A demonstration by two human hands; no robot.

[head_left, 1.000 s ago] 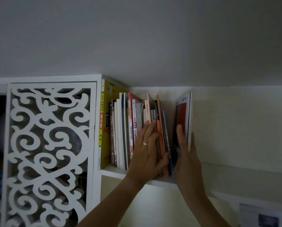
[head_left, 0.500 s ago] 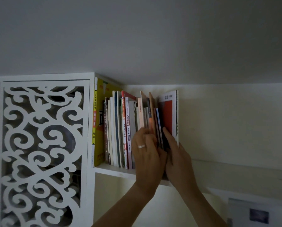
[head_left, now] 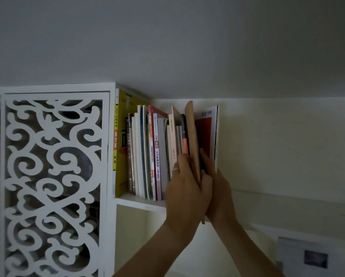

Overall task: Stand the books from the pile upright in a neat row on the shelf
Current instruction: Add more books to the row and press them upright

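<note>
A row of upright books (head_left: pixel 147 156) stands on the white shelf (head_left: pixel 139 203), starting with a tall yellow book (head_left: pixel 121 140) at the left. My left hand (head_left: pixel 184 188), wearing a ring, grips a tan book (head_left: pixel 192 136) that sticks out forward of the row and rises above its neighbours. My right hand (head_left: pixel 219 188) lies just right of it, its straight fingers pressed on the cover of the red-and-white book (head_left: pixel 206 132) at the row's right end. The right thumb is hidden. The pile is out of view.
A white cabinet door with scroll cut-outs (head_left: pixel 53 176) closes off the left. The shelf board runs on to the right along the pale wall (head_left: pixel 287 204). The ceiling is close above the books. A pale box with a dark label (head_left: pixel 315 258) sits at the lower right.
The red-and-white book has moved left and the gap to the row has closed. My left hand went from lying flat on the spines to gripping the tan book, which now sticks out.
</note>
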